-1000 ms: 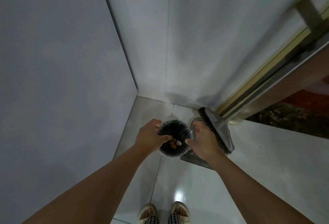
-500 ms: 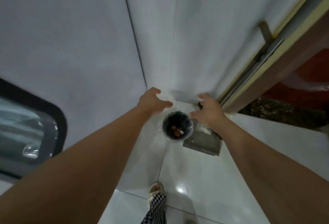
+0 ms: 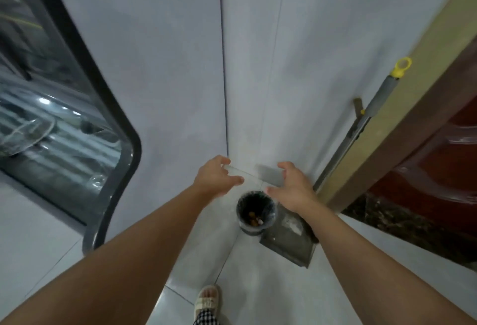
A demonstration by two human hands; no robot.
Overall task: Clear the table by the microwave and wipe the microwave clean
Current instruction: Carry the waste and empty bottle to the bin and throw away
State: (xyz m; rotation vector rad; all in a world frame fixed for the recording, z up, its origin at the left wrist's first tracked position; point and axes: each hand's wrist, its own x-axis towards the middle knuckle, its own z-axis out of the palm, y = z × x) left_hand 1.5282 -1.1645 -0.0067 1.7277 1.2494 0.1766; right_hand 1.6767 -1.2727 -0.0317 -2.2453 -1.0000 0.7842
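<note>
Microwave door (image 3: 64, 123), dark glass, ajar.

Pale grey-white walls (image 3: 160, 71) meet in a corner seam, running down to a glossy white tiled floor (image 3: 260, 288). On the left, a dark-framed glass panel with rounded corners (image 3: 62, 128) throws back bright reflections. On the right, a tan wooden door frame (image 3: 402, 107) borders a reddish-brown panelled door (image 3: 438, 159).

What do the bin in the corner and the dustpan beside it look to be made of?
The bin looks like a rigid pail, probably plastic, lined with a thin dark plastic bag, its crinkled film folded over the rim. The dustpan appears to be dull grey plastic or metal, matte, dusty and scuffed; which one cannot be told.
</note>
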